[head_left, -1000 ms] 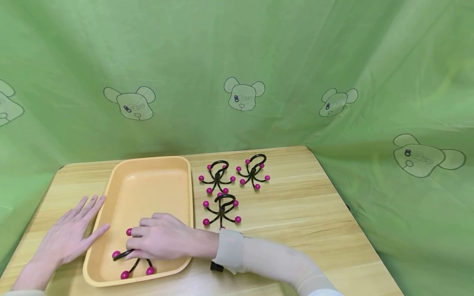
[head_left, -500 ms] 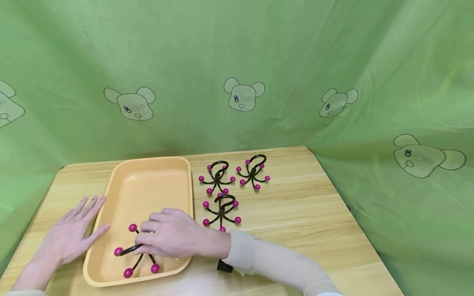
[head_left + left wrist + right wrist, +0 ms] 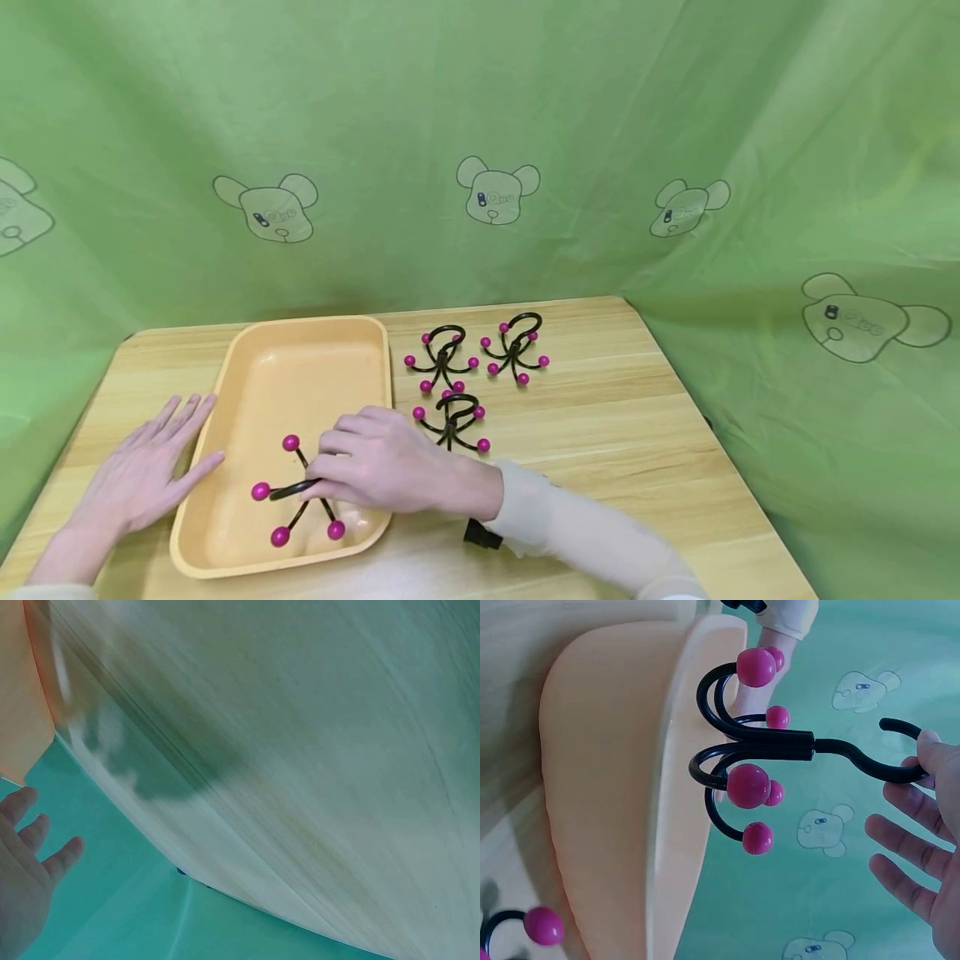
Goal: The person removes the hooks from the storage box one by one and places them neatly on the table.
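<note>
My right hand pinches the curved top of a black multi-arm hanging hook between thumb and index finger. The hook's arms curl outward and end in pink balls. In the right wrist view, the other fingers stand apart from the hook, which is just above the tray rim. From the head it overlaps the near right part of the peach tray. My left hand lies flat with fingers spread at the tray's left side, fingertips and thumb right at the rim; the left wrist view shows only some of its fingers.
To the right of the tray stand three similar hooks: one at the back, one farther right, and one nearer, partly behind the right hand. A green curtain with bear-face prints surrounds the wooden table.
My right hand has moved to the right and slightly away from me, carrying the hook from the tray's near left toward its right side. The left hand has stayed in place.
</note>
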